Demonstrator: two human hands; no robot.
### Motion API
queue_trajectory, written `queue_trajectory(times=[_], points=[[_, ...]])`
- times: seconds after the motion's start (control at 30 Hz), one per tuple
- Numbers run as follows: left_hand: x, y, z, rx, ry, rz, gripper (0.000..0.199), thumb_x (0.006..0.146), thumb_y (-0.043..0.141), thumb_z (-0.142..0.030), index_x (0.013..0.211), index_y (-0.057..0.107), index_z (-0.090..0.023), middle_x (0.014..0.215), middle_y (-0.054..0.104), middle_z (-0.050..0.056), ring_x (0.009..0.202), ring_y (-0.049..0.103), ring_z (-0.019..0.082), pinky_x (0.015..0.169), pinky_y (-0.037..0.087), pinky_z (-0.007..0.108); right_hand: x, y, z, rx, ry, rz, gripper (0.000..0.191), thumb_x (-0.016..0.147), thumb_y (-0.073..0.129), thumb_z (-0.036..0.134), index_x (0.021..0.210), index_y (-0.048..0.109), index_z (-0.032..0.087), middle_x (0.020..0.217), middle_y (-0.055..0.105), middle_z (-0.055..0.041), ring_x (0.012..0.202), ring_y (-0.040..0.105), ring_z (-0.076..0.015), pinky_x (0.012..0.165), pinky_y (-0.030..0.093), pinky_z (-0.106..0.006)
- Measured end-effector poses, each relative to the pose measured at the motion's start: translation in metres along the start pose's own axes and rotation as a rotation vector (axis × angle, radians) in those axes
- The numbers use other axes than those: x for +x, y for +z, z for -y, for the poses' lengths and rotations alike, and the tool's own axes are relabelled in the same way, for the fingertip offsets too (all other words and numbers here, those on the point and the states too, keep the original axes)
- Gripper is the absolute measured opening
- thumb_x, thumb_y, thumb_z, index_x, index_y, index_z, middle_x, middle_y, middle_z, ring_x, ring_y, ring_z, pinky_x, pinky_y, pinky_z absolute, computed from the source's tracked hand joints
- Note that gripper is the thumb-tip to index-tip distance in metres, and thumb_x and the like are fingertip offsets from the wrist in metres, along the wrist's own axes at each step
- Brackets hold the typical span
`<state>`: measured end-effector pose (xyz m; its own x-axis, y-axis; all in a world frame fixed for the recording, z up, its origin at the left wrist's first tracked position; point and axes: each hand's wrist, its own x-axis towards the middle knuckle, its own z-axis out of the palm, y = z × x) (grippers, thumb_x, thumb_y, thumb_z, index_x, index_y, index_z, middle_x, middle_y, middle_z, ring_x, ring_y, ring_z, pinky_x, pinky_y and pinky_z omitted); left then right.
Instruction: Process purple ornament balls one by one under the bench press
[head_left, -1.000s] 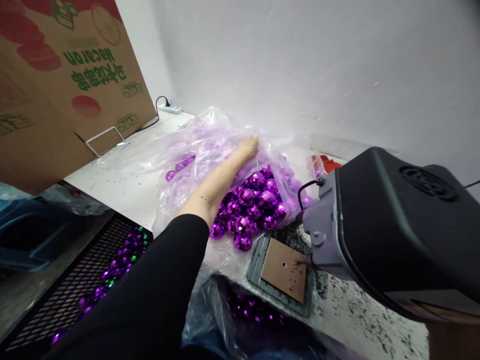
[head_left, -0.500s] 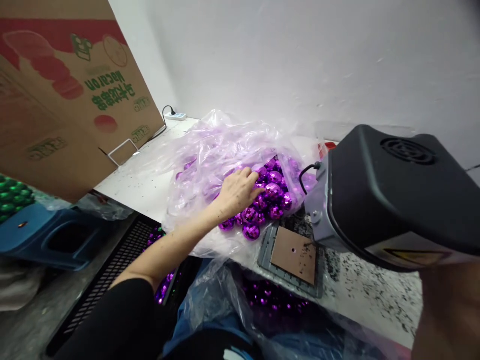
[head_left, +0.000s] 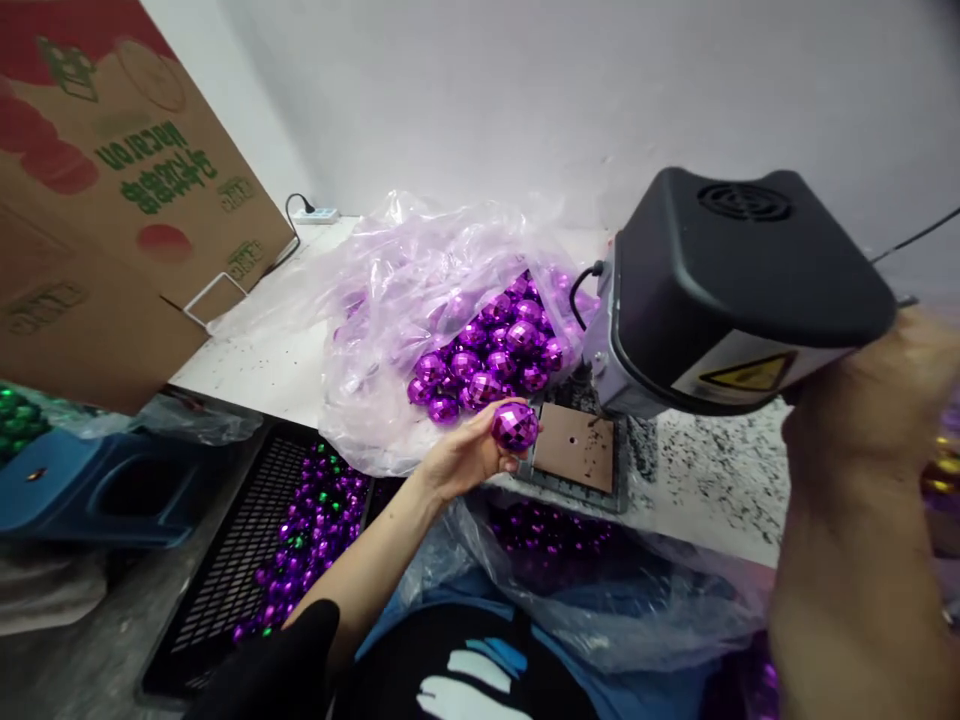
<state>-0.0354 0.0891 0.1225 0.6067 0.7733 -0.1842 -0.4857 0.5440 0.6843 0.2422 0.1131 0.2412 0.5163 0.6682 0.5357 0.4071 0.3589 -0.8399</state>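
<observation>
My left hand (head_left: 476,450) grips a shiny purple faceted ball (head_left: 515,427), held at the table's front edge beside the base plate. Behind it, a pile of similar purple balls (head_left: 487,345) spills from a clear plastic bag (head_left: 420,255). To the right stands a black-housed machine (head_left: 750,270) with a warning label. My right hand (head_left: 892,360) is closed at the machine's right side, around what looks like its handle; its fingers are mostly hidden. Below the machine lies a brown square plate (head_left: 574,447) with a small hole, set on a grey base.
A large printed cardboard box (head_left: 142,190) stands at the left. On the floor are a blue stool (head_left: 90,490) and a black crate (head_left: 225,550) holding purple and green balls. Dark flecks cover the white tabletop (head_left: 705,480). A plastic bag (head_left: 600,600) with purple balls hangs below the table.
My left hand has come away from the pile toward me, now with one purple ball in its fingers. The view has shifted, and my right hand shows more beside the machine.
</observation>
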Motion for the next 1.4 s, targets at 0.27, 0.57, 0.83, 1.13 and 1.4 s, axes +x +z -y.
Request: queue_trajectory(times=[0.27,0.57,0.83,1.13,1.4], points=[[0.017,-0.01,0.055,0.133,-0.096,-0.129,0.052,0.076,0.075,-0.054,0.108,0.058,-0.016,0.095,0.068,0.007,0.071,0.067,0.016,0.057,0.046,0.023,-0.001,-0.001,0.002,0.013,0.118,0.025,0.039,0.085,0.057,0.042,0.064,0.046,0.011,0.051,0.034,0.0053,0.042,0.034,0.0004,0.039,0.023,-0.015],[0.046,0.007,0.059,1.152,0.255,-0.242,0.059,0.078,0.077,-0.036,0.129,0.05,-0.022,0.123,0.064,0.007,0.114,0.061,0.025,0.1,0.047,0.041,0.0,-0.003,-0.006,0.017,0.077,0.058,0.052,0.085,0.054,0.058,0.064,0.038,0.014,0.052,0.021,0.0065,0.044,0.032,0.001,0.042,0.027,-0.014],[0.073,0.009,0.07,1.46,0.516,-0.168,0.05,0.078,0.079,-0.03,0.121,0.055,-0.022,0.12,0.063,0.007,0.113,0.059,0.024,0.1,0.047,0.039,-0.001,-0.003,-0.004,0.033,0.081,0.086,0.056,0.085,0.054,0.06,0.061,0.031,0.015,0.051,0.022,0.0053,0.043,0.036,-0.0013,0.04,0.028,-0.015],[0.08,0.008,0.078,1.606,0.551,-0.168,0.053,0.081,0.076,-0.038,0.125,0.054,-0.021,0.118,0.061,0.008,0.113,0.055,0.026,0.103,0.04,0.042,-0.002,-0.003,-0.002,0.026,0.069,0.091,0.057,0.084,0.053,0.063,0.062,0.039,0.013,0.05,0.023,0.0051,0.044,0.038,-0.0022,0.04,0.03,-0.015],[0.076,0.004,0.082,1.623,0.484,-0.119,0.052,0.09,0.065,-0.043,0.132,0.043,-0.022,0.125,0.059,0.009,0.122,0.052,0.025,0.12,0.018,0.051,0.0,-0.004,-0.004,0.026,0.037,0.081,0.05,0.087,0.054,0.055,0.066,0.047,0.01,0.053,0.023,0.0053,0.043,0.033,-0.0002,0.041,0.027,-0.015]])
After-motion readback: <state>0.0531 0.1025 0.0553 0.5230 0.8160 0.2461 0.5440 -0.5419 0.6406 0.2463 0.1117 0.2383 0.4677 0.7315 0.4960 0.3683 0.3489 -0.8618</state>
